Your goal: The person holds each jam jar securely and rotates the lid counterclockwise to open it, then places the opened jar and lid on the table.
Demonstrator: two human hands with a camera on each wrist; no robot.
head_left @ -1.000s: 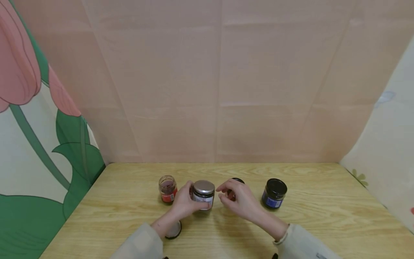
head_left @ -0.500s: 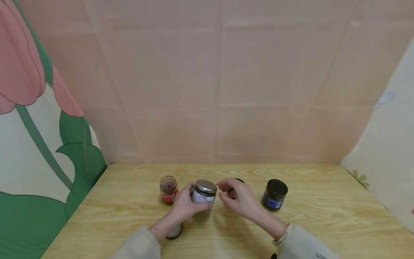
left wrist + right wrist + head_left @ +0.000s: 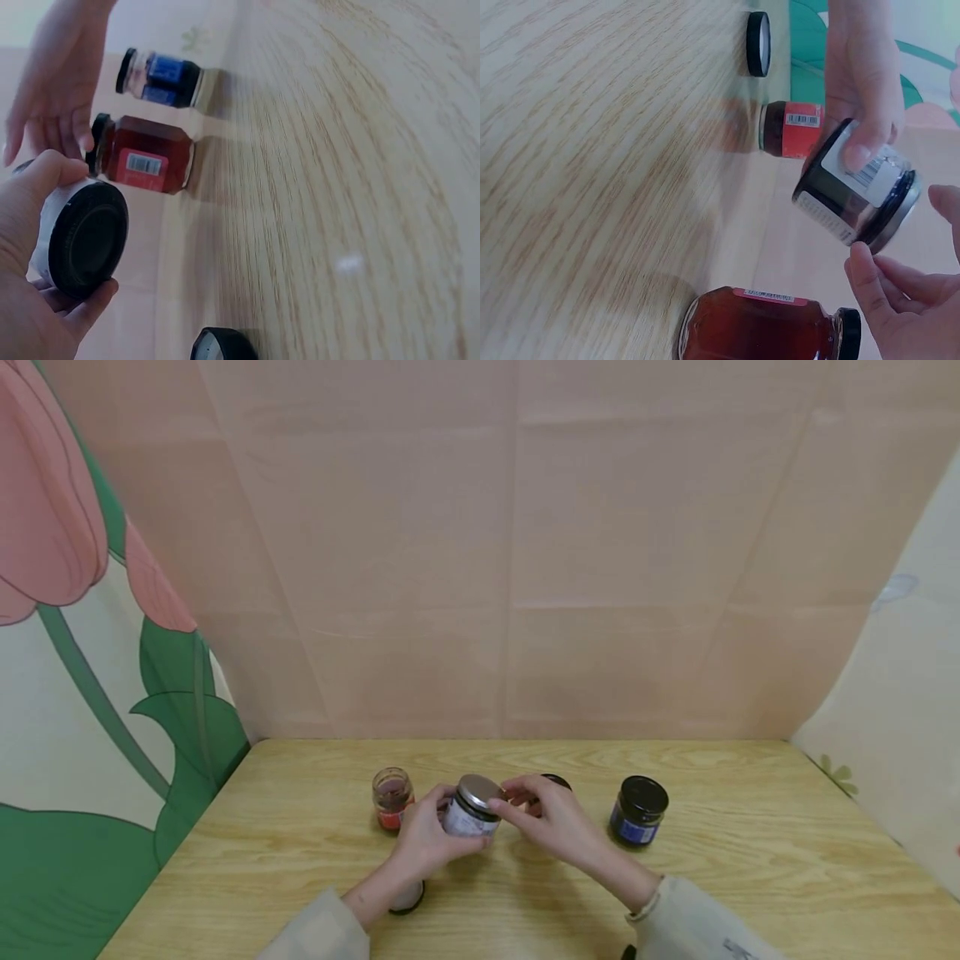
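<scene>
My left hand [image 3: 427, 839] grips a glass jar [image 3: 472, 820] by its sides, thumb on the near side. The jar has a white label and a silver lid [image 3: 480, 790], and it is tilted with its top toward my right hand [image 3: 558, 822]. Its dark round base [image 3: 88, 240] faces the left wrist camera, raised off the table. My right hand's fingers are spread loosely around the lid's edge. In the right wrist view a fingertip [image 3: 862, 255] is right at the lid's rim, while the thumb [image 3: 946, 201] stands slightly apart from it.
An uncovered red-labelled jar [image 3: 392, 797] stands left of the held jar. A black lid [image 3: 758, 43] lies near my left wrist. Behind my right hand is a black-lidded jar of dark red contents [image 3: 146, 154]; a blue-labelled jar [image 3: 639, 810] stands farther right on the wooden table [image 3: 750, 843].
My left hand has lifted the jar and tipped its top toward the right hand. The right hand's thumb and fingers have come closer, up to the silver lid.
</scene>
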